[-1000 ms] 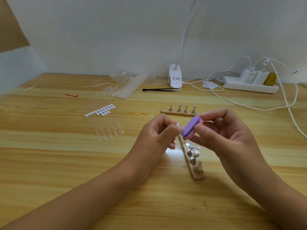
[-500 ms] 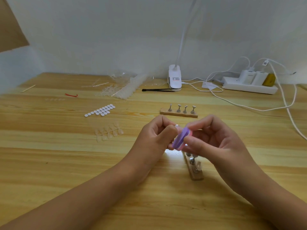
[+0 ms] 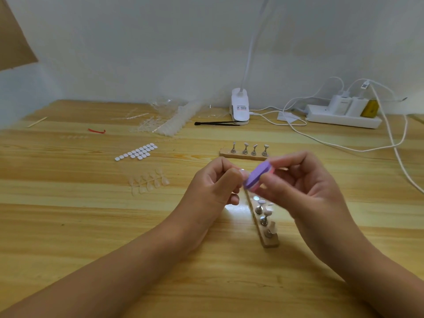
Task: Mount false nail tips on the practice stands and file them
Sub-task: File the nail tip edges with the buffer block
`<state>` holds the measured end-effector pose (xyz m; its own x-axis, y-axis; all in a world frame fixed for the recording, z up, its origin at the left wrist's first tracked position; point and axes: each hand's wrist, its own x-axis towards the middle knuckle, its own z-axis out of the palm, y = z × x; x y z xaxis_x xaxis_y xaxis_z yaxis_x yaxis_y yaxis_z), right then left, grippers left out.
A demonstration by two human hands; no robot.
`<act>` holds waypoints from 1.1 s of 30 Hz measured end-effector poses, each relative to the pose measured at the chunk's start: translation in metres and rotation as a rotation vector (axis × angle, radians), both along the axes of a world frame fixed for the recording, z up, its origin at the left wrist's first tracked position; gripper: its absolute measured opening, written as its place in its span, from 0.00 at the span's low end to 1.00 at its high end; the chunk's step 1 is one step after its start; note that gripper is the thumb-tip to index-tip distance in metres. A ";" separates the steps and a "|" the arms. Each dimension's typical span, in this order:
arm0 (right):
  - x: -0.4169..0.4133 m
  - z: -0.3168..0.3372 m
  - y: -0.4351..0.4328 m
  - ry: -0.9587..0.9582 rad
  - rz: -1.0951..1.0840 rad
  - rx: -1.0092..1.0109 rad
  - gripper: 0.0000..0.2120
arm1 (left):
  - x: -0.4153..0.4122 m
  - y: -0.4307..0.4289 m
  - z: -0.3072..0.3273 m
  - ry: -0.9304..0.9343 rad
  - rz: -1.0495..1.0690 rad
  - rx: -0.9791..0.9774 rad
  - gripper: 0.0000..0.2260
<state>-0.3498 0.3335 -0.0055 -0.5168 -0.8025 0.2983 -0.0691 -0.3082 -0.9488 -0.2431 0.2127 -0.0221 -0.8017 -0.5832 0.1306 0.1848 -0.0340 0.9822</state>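
My right hand pinches a purple-and-pink file block against the small pale nail tip clamped in my left hand.

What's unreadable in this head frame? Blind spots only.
- Item pinched in left hand: hidden by its fingers and the purple file.
- File's contact point: motion-blurred, behind right hand.
- Near stand: far end covered by the hands.
- Lamp head: cut off by top edge.
- Lamp label: too small.
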 end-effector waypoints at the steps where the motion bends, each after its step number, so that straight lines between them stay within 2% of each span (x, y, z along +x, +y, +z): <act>1: 0.001 0.000 0.000 0.021 0.033 0.016 0.13 | 0.000 0.000 0.000 -0.008 -0.001 -0.006 0.05; 10: 0.002 0.001 0.000 0.044 -0.066 -0.018 0.16 | 0.002 -0.002 0.001 0.004 -0.007 -0.012 0.04; 13: 0.005 -0.002 -0.002 0.083 -0.005 -0.003 0.14 | 0.003 -0.004 0.002 -0.002 0.007 -0.039 0.05; 16: 0.006 -0.002 -0.002 0.064 -0.064 -0.061 0.14 | 0.003 -0.005 0.002 0.003 0.027 -0.026 0.07; 20: 0.004 -0.001 -0.001 0.111 -0.021 -0.021 0.13 | 0.003 -0.003 0.001 -0.016 0.012 -0.034 0.06; 24: -0.013 0.010 0.002 -0.071 -0.187 -0.199 0.12 | 0.002 -0.005 0.000 -0.032 0.018 -0.031 0.06; 26: -0.022 0.013 0.004 -0.121 -0.219 -0.226 0.08 | 0.002 -0.005 -0.001 -0.058 0.021 -0.040 0.06; 28: -0.028 0.011 0.005 -0.137 -0.234 -0.212 0.09 | 0.001 -0.005 -0.002 -0.085 0.027 -0.055 0.07; 31: -0.031 0.008 0.005 -0.066 -0.206 -0.133 0.12 | 0.001 -0.004 -0.002 -0.110 0.016 -0.049 0.08; 33: -0.030 0.006 0.005 0.078 -0.182 -0.054 0.12 | 0.001 -0.004 -0.001 -0.123 -0.008 -0.023 0.09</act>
<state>-0.3801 0.3385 0.0010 -0.6256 -0.6798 0.3827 -0.2007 -0.3338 -0.9210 -0.2421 0.2083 -0.0235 -0.8173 -0.5745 0.0442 0.0623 -0.0119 0.9980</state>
